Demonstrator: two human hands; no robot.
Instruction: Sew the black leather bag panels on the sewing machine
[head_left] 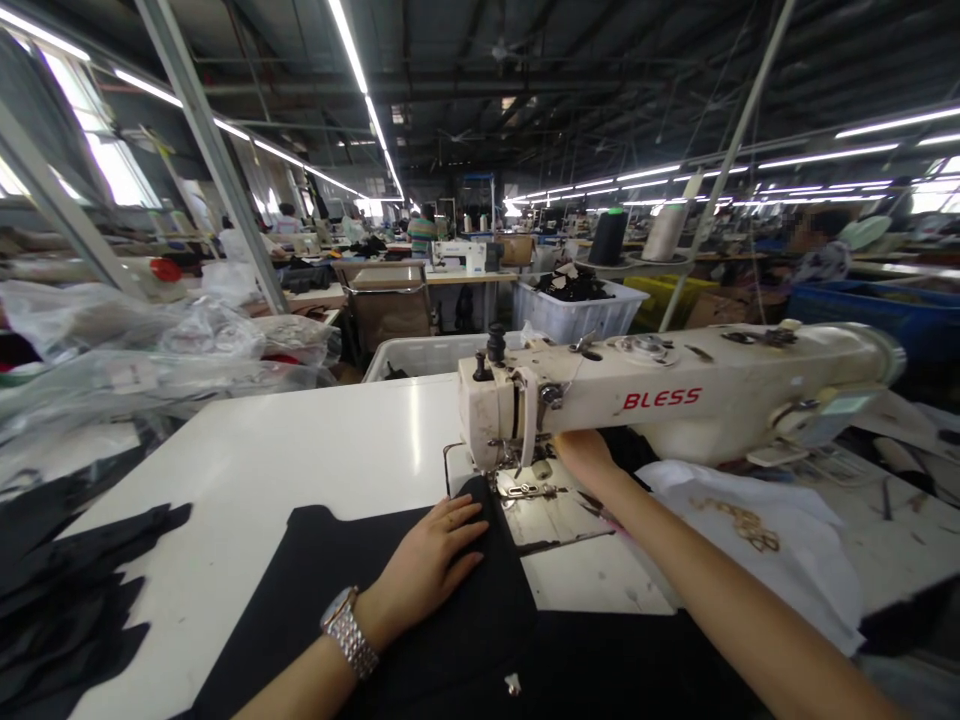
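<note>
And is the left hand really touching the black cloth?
Touching. The head view shows the left hand lying palm down on the black cloth.

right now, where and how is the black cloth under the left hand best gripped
Probably by the far-left corner of the black cloth, pinched between finger and thumb, coming from the left across the white tabletop. The cloth lies flat there, and that corner sticks out uncovered, away from the left hand near the sewing machine.

The matte black fabric panel point(315, 565) lies spread on the smooth white tabletop point(300, 450), its narrow upper tip near the left end of the cream-coloured sewing machine point(585, 390), which stands upright bearing red "BLESS" lettering.
</note>
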